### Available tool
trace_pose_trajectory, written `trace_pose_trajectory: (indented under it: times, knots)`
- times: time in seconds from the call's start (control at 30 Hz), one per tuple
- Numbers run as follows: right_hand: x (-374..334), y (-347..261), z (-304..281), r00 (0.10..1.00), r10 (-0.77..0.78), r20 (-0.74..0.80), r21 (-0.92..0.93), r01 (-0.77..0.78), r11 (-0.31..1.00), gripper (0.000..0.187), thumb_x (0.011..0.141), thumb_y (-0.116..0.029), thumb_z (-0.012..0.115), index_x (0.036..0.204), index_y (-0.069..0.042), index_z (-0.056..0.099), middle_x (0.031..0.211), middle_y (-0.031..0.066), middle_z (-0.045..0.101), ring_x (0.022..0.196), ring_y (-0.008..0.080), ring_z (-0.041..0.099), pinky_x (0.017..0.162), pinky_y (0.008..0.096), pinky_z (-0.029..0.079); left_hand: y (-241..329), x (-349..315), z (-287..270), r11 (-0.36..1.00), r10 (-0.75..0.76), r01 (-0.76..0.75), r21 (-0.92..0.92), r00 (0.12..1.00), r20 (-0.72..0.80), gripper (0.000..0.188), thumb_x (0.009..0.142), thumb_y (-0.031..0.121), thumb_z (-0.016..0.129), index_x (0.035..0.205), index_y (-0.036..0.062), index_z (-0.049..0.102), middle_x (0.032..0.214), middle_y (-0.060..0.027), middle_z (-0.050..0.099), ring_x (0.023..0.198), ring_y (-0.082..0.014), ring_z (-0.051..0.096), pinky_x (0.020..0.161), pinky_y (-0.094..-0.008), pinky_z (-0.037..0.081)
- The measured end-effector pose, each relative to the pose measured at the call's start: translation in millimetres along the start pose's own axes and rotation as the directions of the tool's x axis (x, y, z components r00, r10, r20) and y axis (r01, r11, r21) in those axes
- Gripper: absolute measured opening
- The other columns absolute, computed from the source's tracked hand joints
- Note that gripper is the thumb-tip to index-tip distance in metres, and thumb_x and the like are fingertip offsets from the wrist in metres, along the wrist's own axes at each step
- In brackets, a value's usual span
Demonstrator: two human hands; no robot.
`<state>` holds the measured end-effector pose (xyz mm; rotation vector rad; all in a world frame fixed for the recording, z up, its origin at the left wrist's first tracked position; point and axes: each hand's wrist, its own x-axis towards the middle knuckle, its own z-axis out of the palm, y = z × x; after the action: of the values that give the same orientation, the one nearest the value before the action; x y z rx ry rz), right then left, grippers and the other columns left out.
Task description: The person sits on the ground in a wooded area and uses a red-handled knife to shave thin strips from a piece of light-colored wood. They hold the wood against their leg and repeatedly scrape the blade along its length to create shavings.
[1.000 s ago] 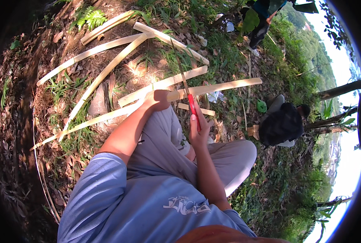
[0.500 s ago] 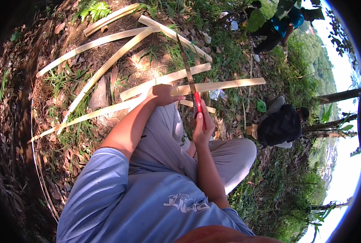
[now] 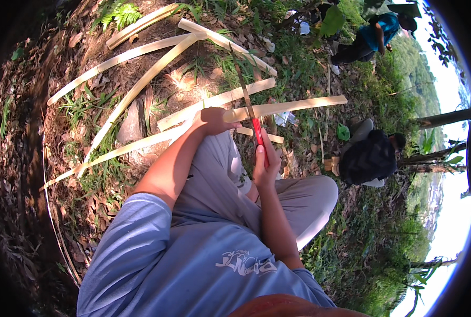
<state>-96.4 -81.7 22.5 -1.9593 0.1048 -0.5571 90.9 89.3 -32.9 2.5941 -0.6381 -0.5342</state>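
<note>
From far away, I see the right hand with its fingers curled tight round the handle of the red-handled blade — the thumb is laid along it. The blade is long and thin, and I can't tell if it has teeth. The left hand is just to the left of the blade, and its fingers look clamped on a pale wooden strip. The blade crosses this strip, and the strip's free end pokes out to the right of the blade. I can't tell if the edge really touches the wood.

I think the step in hand is cutting or shaving this strip close to the left hand. To me, the next move calls for a firm left hold and a slow, steady push. One left finger points at the blade, so I want to be careful — a slip could hurt it.

Another strip lies behind, and the blade's far half crosses it in my view. A short wood piece is just right of the blade's handle. A stone is well left of the blade.
</note>
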Motion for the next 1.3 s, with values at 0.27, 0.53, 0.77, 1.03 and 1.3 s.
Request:
trace_pose_trajectory:
  times: [0.27, 0.53, 0.77, 1.03, 1.3]
  knots:
    - [-4.6, -23.6, -8.5, 0.992, 0.108, 0.071, -0.005, -0.108, 0.994, 0.045, 0.112, -0.010, 0.055, 0.156, 0.001, 0.058, 0.136, 0.0202, 0.070, 0.122, 0.0207, 0.067, 0.101, 0.0317, 0.050, -7.7, 2.6, 11.6, 1.000, 0.025, -0.026, -0.001, 0.998, -0.051, 0.057, 0.090, 0.062, 0.070, 0.118, 0.0131, 0.078, 0.114, -0.0168, 0.080, 0.110, -0.0372, 0.076, 0.096, -0.0501, 0.058]
    - [-14.0, -39.6, -13.5, 0.992, 0.074, 0.103, -0.116, -0.062, 0.991, 0.046, 0.112, -0.015, 0.056, 0.157, -0.003, 0.058, 0.127, 0.0150, 0.078, 0.085, 0.0128, 0.064, 0.077, 0.0286, 0.052, 0.7, -4.7, 6.2, 0.999, -0.040, 0.039, 0.019, 0.999, 0.011, 0.041, 0.083, 0.040, 0.070, 0.114, 0.0140, 0.079, 0.115, -0.0148, 0.080, 0.110, -0.0359, 0.076, 0.095, -0.0493, 0.059]
    - [-23.7, -38.9, -8.7, 0.996, 0.055, 0.075, -0.201, -0.039, 0.979, 0.047, 0.111, -0.015, 0.058, 0.157, -0.007, 0.059, 0.117, 0.0179, 0.081, 0.067, 0.0161, 0.066, 0.066, 0.0325, 0.053, 14.1, -11.0, -4.5, 0.997, -0.051, 0.048, 0.055, 0.997, 0.066, 0.040, 0.085, 0.041, 0.069, 0.114, 0.0159, 0.079, 0.114, -0.0141, 0.080, 0.110, -0.0352, 0.076, 0.092, -0.0499, 0.060]
    - [-85.4, -57.9, -46.8, 0.996, 0.016, 0.092, -0.225, 0.005, 0.974, 0.049, 0.107, -0.007, 0.057, 0.155, 0.002, 0.058, 0.133, 0.0230, 0.076, 0.081, 0.0235, 0.075, 0.074, 0.0335, 0.057, -14.5, 6.8, 10.1, 1.000, -0.005, 0.005, -0.011, 1.000, -0.028, 0.043, 0.087, 0.048, 0.071, 0.115, 0.0161, 0.078, 0.117, -0.0119, 0.079, 0.111, -0.0340, 0.075, 0.092, -0.0510, 0.060]
    - [-130.8, -123.5, -112.2, 0.971, 0.175, 0.161, -0.282, -0.125, 0.951, 0.047, 0.107, -0.007, 0.056, 0.153, 0.005, 0.059, 0.136, 0.0274, 0.074, 0.115, 0.0307, 0.079, 0.093, 0.0362, 0.059, -7.9, 6.6, 4.7, 0.998, -0.048, 0.048, -0.027, 0.999, 0.004, 0.047, 0.086, 0.049, 0.068, 0.122, 0.0202, 0.077, 0.127, -0.0084, 0.077, 0.121, -0.0326, 0.073, 0.096, -0.0529, 0.059]
